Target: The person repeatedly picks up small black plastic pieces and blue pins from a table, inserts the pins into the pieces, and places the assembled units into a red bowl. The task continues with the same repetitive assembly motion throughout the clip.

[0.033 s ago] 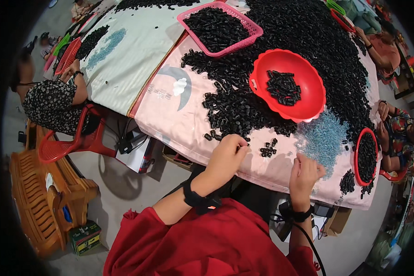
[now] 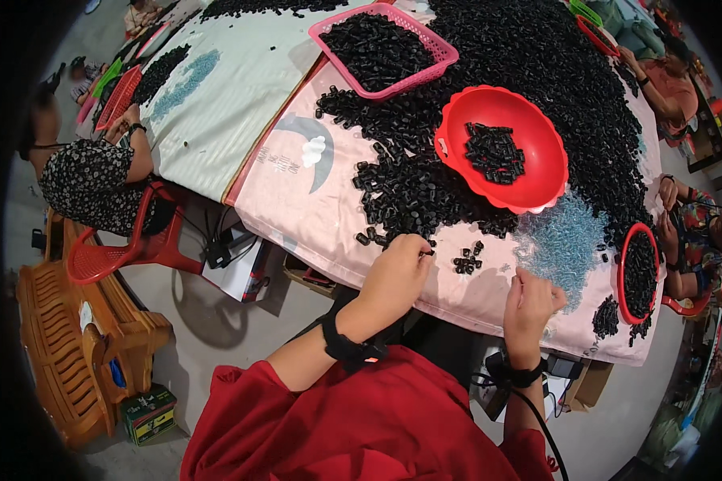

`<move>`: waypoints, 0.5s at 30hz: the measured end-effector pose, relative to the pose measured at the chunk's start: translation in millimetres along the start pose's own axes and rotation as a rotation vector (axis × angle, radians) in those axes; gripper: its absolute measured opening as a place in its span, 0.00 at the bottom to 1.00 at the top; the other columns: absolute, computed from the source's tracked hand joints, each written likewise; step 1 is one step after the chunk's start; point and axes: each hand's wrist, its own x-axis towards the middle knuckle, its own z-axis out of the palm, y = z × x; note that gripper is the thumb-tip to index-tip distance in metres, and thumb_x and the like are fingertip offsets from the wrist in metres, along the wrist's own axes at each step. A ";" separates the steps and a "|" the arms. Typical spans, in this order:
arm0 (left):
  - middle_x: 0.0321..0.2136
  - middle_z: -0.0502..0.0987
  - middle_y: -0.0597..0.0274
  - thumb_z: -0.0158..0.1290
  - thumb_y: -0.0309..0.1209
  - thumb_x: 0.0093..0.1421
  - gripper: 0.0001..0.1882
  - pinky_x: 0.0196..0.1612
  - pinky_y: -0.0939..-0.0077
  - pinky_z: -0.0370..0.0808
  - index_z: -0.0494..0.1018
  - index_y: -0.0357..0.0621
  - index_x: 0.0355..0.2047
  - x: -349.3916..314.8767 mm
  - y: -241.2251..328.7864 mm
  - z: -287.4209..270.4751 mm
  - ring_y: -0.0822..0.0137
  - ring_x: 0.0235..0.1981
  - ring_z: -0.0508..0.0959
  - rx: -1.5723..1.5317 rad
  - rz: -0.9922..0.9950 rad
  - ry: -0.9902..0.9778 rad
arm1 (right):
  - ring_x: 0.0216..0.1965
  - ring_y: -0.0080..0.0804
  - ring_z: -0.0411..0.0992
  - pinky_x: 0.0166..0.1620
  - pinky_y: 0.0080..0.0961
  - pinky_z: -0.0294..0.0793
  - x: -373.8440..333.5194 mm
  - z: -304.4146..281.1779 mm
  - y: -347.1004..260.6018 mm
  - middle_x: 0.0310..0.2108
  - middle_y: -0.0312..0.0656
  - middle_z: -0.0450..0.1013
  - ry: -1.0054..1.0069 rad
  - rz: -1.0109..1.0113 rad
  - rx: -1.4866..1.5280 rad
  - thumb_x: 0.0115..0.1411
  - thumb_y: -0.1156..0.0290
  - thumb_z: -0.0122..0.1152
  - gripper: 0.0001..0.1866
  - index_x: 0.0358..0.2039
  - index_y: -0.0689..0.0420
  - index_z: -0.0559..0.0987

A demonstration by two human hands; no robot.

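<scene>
My left hand (image 2: 399, 271) is closed in a pinch at the near edge of a heap of short black cylindrical plastic pieces (image 2: 409, 200). A dark bit of one such piece shows at its fingertips. Between my hands lies a small cluster of the black pieces (image 2: 467, 260). My right hand (image 2: 529, 303) has its fingers curled in beside a spread of tiny clear-blue pieces (image 2: 565, 240); what they hold, if anything, is hidden. Beyond my hands, a red scalloped bowl (image 2: 541, 152) holds several longer black pieces (image 2: 494, 152).
A pink basket (image 2: 449, 58) full of black pieces stands farther back, and a red oval tray (image 2: 622, 280) sits at the right. A large black heap (image 2: 521, 48) covers the far table. People sit at both sides; a red chair (image 2: 140, 248) stands left.
My left hand and its wrist band have shifted very slightly to the right. My right hand and the things on the table look the same.
</scene>
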 end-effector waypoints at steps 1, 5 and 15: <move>0.38 0.77 0.46 0.59 0.23 0.63 0.13 0.36 0.63 0.82 0.72 0.38 0.47 -0.4 5.0 1.6 0.53 0.36 0.83 0.123 0.012 -0.020 | 0.39 0.36 0.74 0.58 0.41 0.59 -0.5 0.1 -1.1 0.34 0.38 0.76 -0.004 0.000 0.001 0.64 0.78 0.66 0.12 0.48 0.56 0.82; 0.37 0.75 0.45 0.56 0.19 0.59 0.13 0.37 0.59 0.82 0.69 0.36 0.44 4.4 14.4 9.8 0.49 0.37 0.83 0.394 0.021 -0.109 | 0.40 0.35 0.74 0.58 0.41 0.60 -4.9 -0.1 1.1 0.34 0.38 0.76 -0.004 0.000 -0.002 0.64 0.79 0.66 0.11 0.47 0.56 0.82; 0.38 0.74 0.45 0.54 0.20 0.60 0.10 0.36 0.58 0.83 0.67 0.35 0.41 25.8 23.3 37.9 0.48 0.36 0.83 0.393 0.018 -0.099 | 0.40 0.36 0.74 0.58 0.40 0.60 -12.6 -2.1 2.4 0.34 0.39 0.76 -0.011 0.013 0.002 0.63 0.79 0.66 0.11 0.46 0.56 0.82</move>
